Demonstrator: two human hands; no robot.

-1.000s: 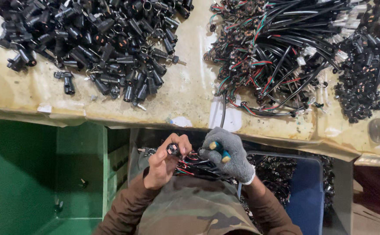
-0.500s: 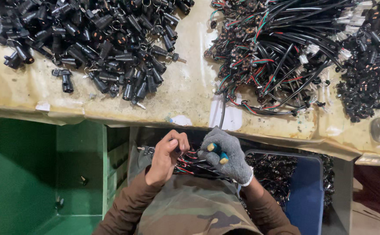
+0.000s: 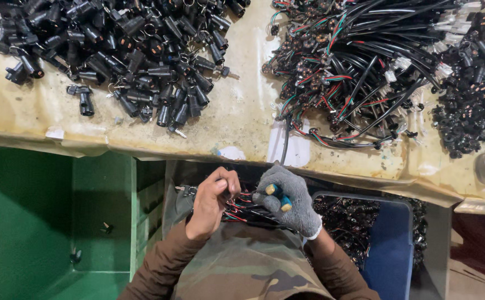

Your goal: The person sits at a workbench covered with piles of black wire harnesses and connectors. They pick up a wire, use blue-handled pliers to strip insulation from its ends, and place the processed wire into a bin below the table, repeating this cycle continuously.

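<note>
My bare left hand [image 3: 213, 201] is closed around a small black part and a bundle of red, green and black wires [image 3: 242, 206] just below the bench edge. My right hand [image 3: 288, 199], in a grey knit glove, grips a tool with a blue and yellow handle [image 3: 278, 195] pressed toward the same wire bundle. Both hands meet over my lap, in front of my camouflage sleeves. The black part itself is mostly hidden by my left fingers.
A heap of black plastic connectors [image 3: 125, 50] lies on the yellowish bench [image 3: 242, 111] at left. A tangle of black cables with coloured leads [image 3: 359, 66] lies at right. A green crate [image 3: 59, 222] stands lower left, a blue bin [image 3: 387, 244] with dark parts lower right.
My left hand has curled over the black part, hiding it, and both hands have drawn closer together. The view has shifted slightly.
</note>
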